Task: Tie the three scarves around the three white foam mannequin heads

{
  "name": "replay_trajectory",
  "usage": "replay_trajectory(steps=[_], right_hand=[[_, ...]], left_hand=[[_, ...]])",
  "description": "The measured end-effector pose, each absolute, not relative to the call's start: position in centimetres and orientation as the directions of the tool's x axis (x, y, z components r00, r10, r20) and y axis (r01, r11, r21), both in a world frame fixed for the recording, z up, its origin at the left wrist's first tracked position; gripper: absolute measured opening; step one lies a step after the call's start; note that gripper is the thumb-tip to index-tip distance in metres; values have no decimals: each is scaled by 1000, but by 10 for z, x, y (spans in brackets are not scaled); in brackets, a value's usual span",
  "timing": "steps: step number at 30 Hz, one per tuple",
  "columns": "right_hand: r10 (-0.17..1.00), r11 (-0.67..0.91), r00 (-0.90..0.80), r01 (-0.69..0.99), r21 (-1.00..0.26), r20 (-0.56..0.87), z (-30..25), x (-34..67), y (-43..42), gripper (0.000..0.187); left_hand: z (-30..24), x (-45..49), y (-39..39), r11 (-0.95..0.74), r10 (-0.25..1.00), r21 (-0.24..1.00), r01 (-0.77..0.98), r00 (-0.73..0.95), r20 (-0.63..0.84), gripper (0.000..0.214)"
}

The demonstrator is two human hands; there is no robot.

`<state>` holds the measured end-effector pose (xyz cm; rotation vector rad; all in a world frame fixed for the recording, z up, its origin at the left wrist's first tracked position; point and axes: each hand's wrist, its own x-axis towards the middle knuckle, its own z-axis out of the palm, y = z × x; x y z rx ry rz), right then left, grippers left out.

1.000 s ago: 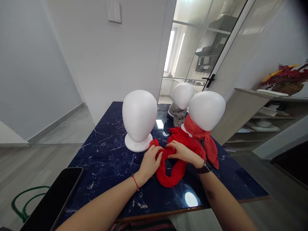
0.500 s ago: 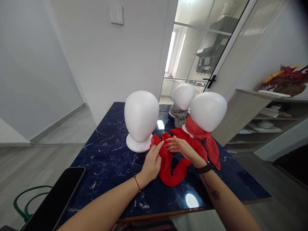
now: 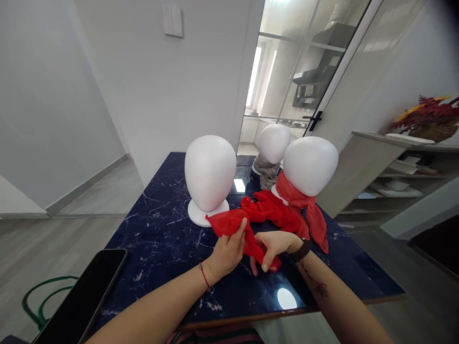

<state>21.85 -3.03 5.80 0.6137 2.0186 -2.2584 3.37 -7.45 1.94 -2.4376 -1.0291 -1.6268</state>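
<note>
We see the left hand (image 3: 228, 251) a little below the centre of the frame, with thumb and fingers pinching the red scarf (image 3: 230, 220), whose corner points to the left above the knuckles. The right hand (image 3: 278, 244), just beside it toward the lower right, is bent around a lower part of the same cloth, the thumb pressed on it; how firmly the hidden fingers grip, we cannot tell. Between both hands the cloth runs slanting, and more red cloth lies bunched behind them, right of centre; where it joins the held part is not clear to us. On the left wrist we notice a red bracelet (image 3: 204, 276), on the right one a dark band (image 3: 300, 250).

Behind the left hand, at the centre, stands a bare white head (image 3: 210, 172) on its round base. To its right we find a second head (image 3: 310, 165), with a coral scarf (image 3: 293, 191) around the neck, and farther back a third head (image 3: 274, 143), with a grey scarf (image 3: 267, 172). All of them stand on the dark blue table (image 3: 161, 224). In the lower left corner we see a black phone (image 3: 82, 291).
</note>
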Motion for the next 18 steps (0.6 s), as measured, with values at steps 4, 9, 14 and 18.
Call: replay_trajectory(steps=[4, 9, 14, 18], right_hand=[[361, -250, -920, 63, -966, -154, 61, 236, -28, 39], [544, -236, -838, -101, -966, -45, 61, 250, -23, 43], [427, -302, -894, 2, -953, -137, 54, 237, -24, 38], [277, -376, -930, 128, -918, -243, 43, 226, -25, 33]], left_hand=[[32, 31, -73, -695, 687, 453, 559, 328, 649, 48], [39, 27, -68, -660, 740, 531, 532, 335, 583, 40], [39, 32, -72, -787, 616, 495, 368, 452, 645, 65], [38, 36, -72, -768, 619, 563, 305, 581, 529, 79]])
